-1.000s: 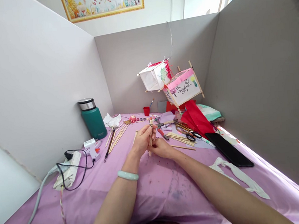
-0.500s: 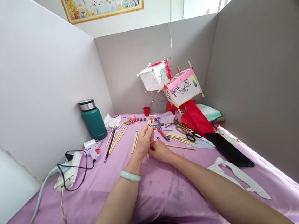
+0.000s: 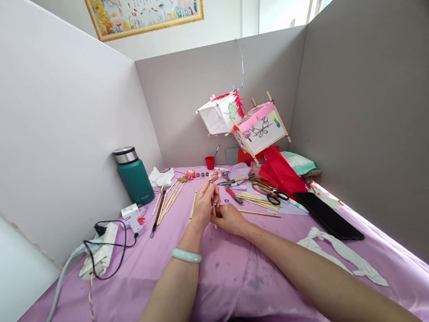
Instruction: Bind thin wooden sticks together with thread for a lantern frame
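Two bare hands meet above the middle of the worktop (image 3: 225,276), around a thin wooden stick (image 3: 214,209); whether it is a single one or several laid together is too small to tell. It stands nearly upright in the view, with a dark mark near its upper end. The left hand (image 3: 203,201) has its fingers curled around the upper part, while the right hand (image 3: 228,219) pinches lower down, its exact fingertip contact partly hidden.

The step in hand appears to be steadying the wood and working at its lower end. The next move seems to call for a firm left grip, with small, careful adjustments from the right fingers so that nothing slips out of line.

Just left of the left hand lie more sticks (image 3: 192,207), partly covered by it. Beyond the right hand are a small dark ring (image 3: 226,201), red-handled pliers (image 3: 233,195), a pile of loose sticks (image 3: 258,200) and black-handled scissors (image 3: 273,198). Near the worktop's left edge stand a green bottle (image 3: 135,179) and a glue gun (image 3: 134,223); a black tablet (image 3: 328,216) lies towards the right edge. Two paper lanterns (image 3: 262,128) hang above the far edge.
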Demonstrator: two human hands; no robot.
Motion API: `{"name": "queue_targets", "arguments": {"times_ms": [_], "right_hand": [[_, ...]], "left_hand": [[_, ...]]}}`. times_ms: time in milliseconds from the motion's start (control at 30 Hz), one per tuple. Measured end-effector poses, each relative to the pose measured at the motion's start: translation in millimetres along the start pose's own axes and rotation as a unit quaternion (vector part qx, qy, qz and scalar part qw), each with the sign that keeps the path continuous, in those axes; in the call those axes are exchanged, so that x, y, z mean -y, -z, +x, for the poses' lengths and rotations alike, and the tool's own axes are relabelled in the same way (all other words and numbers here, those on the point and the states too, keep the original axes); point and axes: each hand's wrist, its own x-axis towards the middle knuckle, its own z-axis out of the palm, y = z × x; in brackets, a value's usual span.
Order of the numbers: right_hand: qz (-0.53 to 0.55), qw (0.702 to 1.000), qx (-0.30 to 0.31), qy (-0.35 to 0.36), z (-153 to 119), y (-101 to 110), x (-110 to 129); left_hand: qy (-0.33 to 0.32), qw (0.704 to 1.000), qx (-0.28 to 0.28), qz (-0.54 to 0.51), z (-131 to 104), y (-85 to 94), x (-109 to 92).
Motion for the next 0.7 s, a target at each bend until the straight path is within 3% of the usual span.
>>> {"name": "queue_targets", "arguments": {"times_ms": [167, 700], "right_hand": [[0.077, 0.996, 0.049, 0.024, -0.7, -1.0, -1.5], [0.005, 0.999, 0.043, -0.008, -2.4, -1.5, 4.0]], "left_hand": [[0.002, 1.000, 0.015, -0.012, -1.3, 1.6, -4.0], [-0.002, 0.999, 0.032, 0.014, -2.3, 2.5, -3.3]]}}
